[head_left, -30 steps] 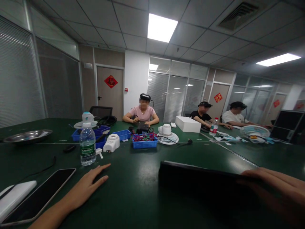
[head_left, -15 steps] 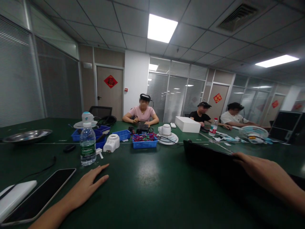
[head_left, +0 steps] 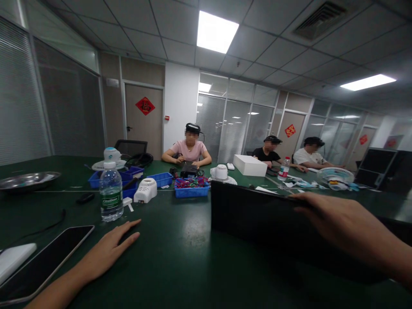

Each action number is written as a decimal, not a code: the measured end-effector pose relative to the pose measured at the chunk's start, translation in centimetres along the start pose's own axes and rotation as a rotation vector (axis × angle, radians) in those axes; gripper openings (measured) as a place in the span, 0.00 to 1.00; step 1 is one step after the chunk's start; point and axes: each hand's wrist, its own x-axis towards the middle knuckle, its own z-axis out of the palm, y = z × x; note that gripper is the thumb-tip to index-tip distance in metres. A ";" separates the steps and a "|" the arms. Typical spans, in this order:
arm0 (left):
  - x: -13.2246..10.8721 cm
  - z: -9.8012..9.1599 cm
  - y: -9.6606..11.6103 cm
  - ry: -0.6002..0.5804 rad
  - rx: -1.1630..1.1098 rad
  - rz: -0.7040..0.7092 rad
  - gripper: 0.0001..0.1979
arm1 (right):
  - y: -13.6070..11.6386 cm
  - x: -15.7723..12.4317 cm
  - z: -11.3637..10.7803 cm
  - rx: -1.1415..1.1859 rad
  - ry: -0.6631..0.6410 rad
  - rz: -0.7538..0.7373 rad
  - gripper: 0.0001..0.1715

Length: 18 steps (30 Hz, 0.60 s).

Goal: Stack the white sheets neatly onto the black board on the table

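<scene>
My right hand (head_left: 349, 229) grips the top edge of a flat black board-like object (head_left: 257, 214), which stands raised on the green table (head_left: 186, 266) at the right. Fingers curl over its rim. My left hand (head_left: 107, 249) lies flat and open on the table at the lower left, fingers stretched out, holding nothing. It rests just right of a black phone (head_left: 45, 264) and in front of a clear water bottle (head_left: 111, 193).
A white slab (head_left: 13, 259) lies at the far left. Blue bins (head_left: 191, 189), small white fans (head_left: 146, 190) and a steel tray (head_left: 27, 180) stand farther back. Three people sit across the table beside a white box (head_left: 249, 165).
My right hand has lifted the black object from lying low on the table to standing raised, and it now spreads wider leftward. My left hand has stayed put.
</scene>
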 end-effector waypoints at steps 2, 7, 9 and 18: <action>-0.1 -0.2 0.5 0.003 -0.022 -0.002 0.35 | -3.9 0.3 -1.2 0.113 -0.023 -0.159 0.18; -0.5 -0.3 1.9 0.032 -0.015 0.032 0.33 | -12.7 -0.9 -0.5 0.245 0.090 -0.377 0.17; -0.6 -0.4 2.3 0.041 -0.010 0.043 0.32 | -15.7 -1.8 2.2 0.249 0.162 -0.444 0.17; -0.9 -0.5 2.7 0.025 0.091 0.158 0.29 | -20.4 -1.9 12.3 0.544 -0.043 -0.608 0.17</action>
